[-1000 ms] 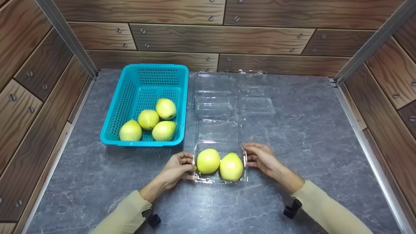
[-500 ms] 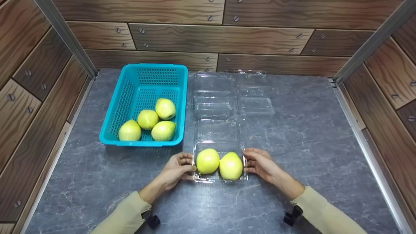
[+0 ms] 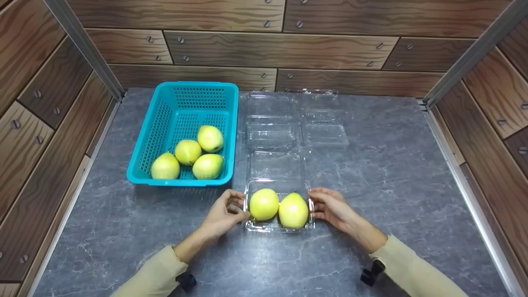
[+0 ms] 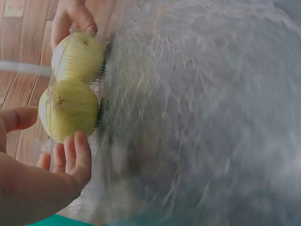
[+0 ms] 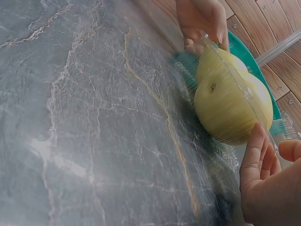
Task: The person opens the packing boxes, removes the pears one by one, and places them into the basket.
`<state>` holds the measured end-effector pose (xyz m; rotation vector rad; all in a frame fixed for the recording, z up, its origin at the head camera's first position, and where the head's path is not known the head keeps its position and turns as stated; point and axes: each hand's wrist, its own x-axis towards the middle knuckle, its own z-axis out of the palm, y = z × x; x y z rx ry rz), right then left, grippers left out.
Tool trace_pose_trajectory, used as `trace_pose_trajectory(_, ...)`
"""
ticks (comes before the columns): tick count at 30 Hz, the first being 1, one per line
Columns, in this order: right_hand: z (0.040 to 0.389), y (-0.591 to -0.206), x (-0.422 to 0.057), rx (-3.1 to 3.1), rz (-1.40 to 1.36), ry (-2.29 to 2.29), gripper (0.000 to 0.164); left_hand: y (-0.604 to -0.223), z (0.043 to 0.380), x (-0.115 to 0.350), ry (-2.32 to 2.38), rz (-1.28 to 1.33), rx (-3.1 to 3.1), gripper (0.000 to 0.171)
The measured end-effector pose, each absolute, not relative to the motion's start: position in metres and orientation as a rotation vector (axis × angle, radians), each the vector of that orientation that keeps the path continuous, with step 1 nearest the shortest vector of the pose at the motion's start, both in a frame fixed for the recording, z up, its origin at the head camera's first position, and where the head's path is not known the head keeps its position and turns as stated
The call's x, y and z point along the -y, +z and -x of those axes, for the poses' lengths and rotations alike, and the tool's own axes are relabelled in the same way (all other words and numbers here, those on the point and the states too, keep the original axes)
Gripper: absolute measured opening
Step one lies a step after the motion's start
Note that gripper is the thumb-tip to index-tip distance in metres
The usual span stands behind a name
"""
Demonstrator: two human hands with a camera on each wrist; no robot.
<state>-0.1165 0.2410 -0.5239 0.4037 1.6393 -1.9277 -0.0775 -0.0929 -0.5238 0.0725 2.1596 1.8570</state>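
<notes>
Two yellow-green pears, a left one (image 3: pixel 264 204) and a right one (image 3: pixel 293 210), lie side by side in a clear plastic clamshell container (image 3: pixel 278 185). A clear panel (image 3: pixel 277 166), which looks like its lid, lies spread out behind it. At the container's left end is my left hand (image 3: pixel 222 214); its fingertips touch the side in the left wrist view, with the thumb (image 4: pixel 21 118) held apart. On the opposite end, my right hand (image 3: pixel 336 208) rests its fingers against the wall. The right thumb (image 5: pixel 290 149) stands away from the plastic in the right wrist view.
A turquoise basket (image 3: pixel 181 181) with several pears (image 3: pixel 188 152) stands at the back left. Further clear containers lie behind the filled one, one (image 3: pixel 270 136) in line with it and another (image 3: pixel 326 133) to the right. Wood-patterned walls (image 3: pixel 280 49) border the grey tabletop (image 3: pixel 396 165).
My left hand has shifted slightly, its fingers loosening along the container's left side. The right hand has settled a little lower against its end. Container and pears stay in place.
</notes>
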Motion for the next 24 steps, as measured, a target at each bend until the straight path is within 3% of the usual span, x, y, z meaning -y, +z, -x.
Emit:
trace_pose_trajectory(9, 0.117, -0.526, -0.239, -1.624, -0.403, -1.939, 0.010, -0.504, 0.075, 0.097, 1.309, -0.483, -2.690, 0.047)
trace_pose_trajectory(24, 0.117, -0.525, -0.240, -1.621, -0.403, -1.937, 0.010, -0.485, 0.102, 0.097, 0.614, -1.313, -2.811, 0.053)
